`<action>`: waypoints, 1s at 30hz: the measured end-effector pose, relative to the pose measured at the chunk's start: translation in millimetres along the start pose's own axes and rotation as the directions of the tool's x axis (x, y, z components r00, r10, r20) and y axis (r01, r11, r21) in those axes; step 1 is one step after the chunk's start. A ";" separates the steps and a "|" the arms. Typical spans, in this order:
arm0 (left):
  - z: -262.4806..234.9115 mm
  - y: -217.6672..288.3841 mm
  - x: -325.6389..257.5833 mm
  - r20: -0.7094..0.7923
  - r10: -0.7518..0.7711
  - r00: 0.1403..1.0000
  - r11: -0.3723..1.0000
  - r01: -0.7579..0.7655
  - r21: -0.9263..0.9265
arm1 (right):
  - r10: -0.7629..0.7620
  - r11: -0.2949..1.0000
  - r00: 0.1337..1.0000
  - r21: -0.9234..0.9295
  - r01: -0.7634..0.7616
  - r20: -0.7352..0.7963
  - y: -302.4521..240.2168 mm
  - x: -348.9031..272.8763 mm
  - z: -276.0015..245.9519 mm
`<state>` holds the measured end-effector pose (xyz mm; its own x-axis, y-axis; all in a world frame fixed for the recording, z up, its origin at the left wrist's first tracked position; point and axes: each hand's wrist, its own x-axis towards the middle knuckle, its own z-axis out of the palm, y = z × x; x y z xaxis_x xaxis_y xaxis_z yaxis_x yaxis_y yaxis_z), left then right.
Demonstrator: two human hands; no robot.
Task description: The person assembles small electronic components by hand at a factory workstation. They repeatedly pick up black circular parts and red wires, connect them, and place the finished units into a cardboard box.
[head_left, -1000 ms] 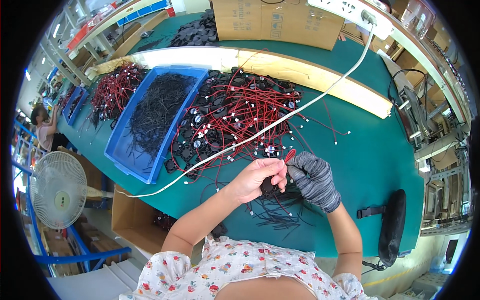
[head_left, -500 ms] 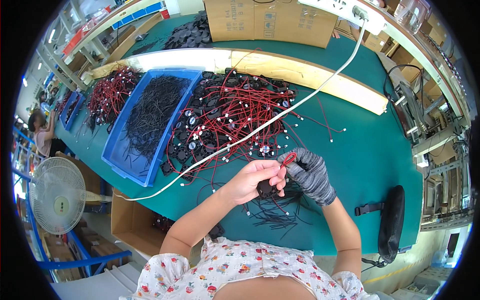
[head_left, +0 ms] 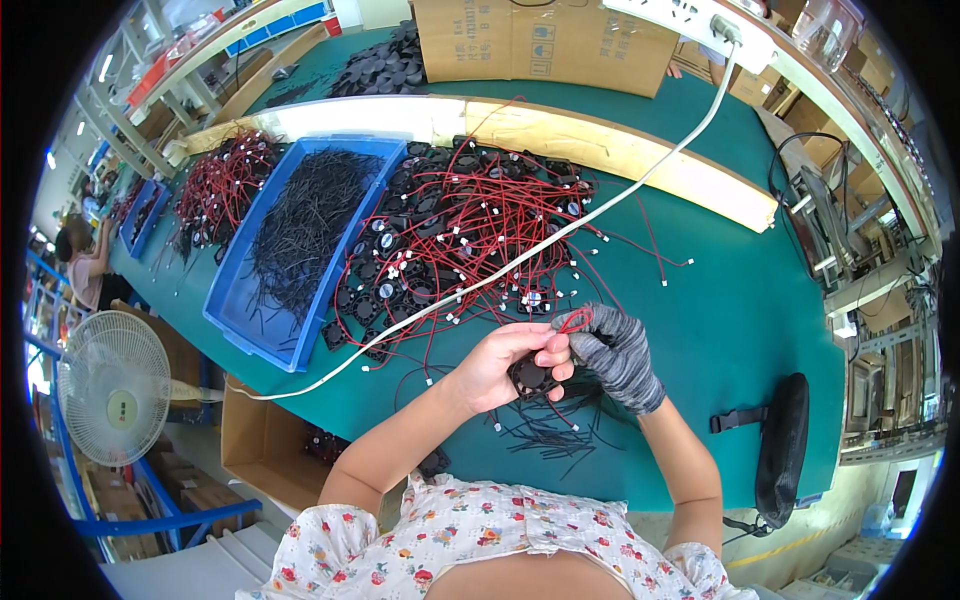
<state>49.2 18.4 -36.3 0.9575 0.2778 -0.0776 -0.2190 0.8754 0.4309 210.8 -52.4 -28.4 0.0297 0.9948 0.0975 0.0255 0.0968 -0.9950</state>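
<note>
A small black cooling fan (head_left: 530, 376) hangs under the fingers of my bare left hand (head_left: 500, 362), which are closed on it and its red wires. Red wire (head_left: 574, 320) loops up between the two hands. My right hand (head_left: 615, 355), in a grey knitted glove, pinches that loop close beside the left fingertips. Below the hands, black ties (head_left: 545, 430) lie loosely on the green table, and a white connector end dangles near them. Behind the hands spreads a heap of similar fans (head_left: 460, 230) with tangled red wires and white plugs.
A blue tray (head_left: 235, 325) of thin black strips stands left of the heap. A white cable (head_left: 600, 208) crosses the table diagonally. A black pouch (head_left: 783, 450) lies at the right edge. A pale wooden bar (head_left: 620, 155) runs behind; a person (head_left: 85, 260) sits far left.
The fan has turned a little and shows more of its face. My right hand has shifted slightly down, and the wire loop has become smaller.
</note>
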 end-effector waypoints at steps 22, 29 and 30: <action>-9.9 -15.1 10.9 -0.210 0.393 0.895 0.877 -0.297 0.377 | -0.106 0.919 0.981 -0.392 0.034 -0.163 12.5 8.7 9.9; -5.2 -18.8 10.1 -0.133 0.649 0.749 0.495 -0.282 0.822 | -0.106 0.953 0.993 -0.290 0.089 -0.045 -0.4 6.2 5.0; -2.7 -17.4 10.7 -0.091 0.687 0.721 0.400 -0.272 0.875 | -0.111 0.952 0.993 -0.291 0.097 -0.030 -5.7 7.0 3.8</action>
<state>62.7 7.2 -47.1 0.5224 0.8378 0.1588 -0.1838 -0.0712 0.9804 207.1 -45.9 -22.1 0.0563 0.9766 0.2078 0.3183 0.1797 -0.9308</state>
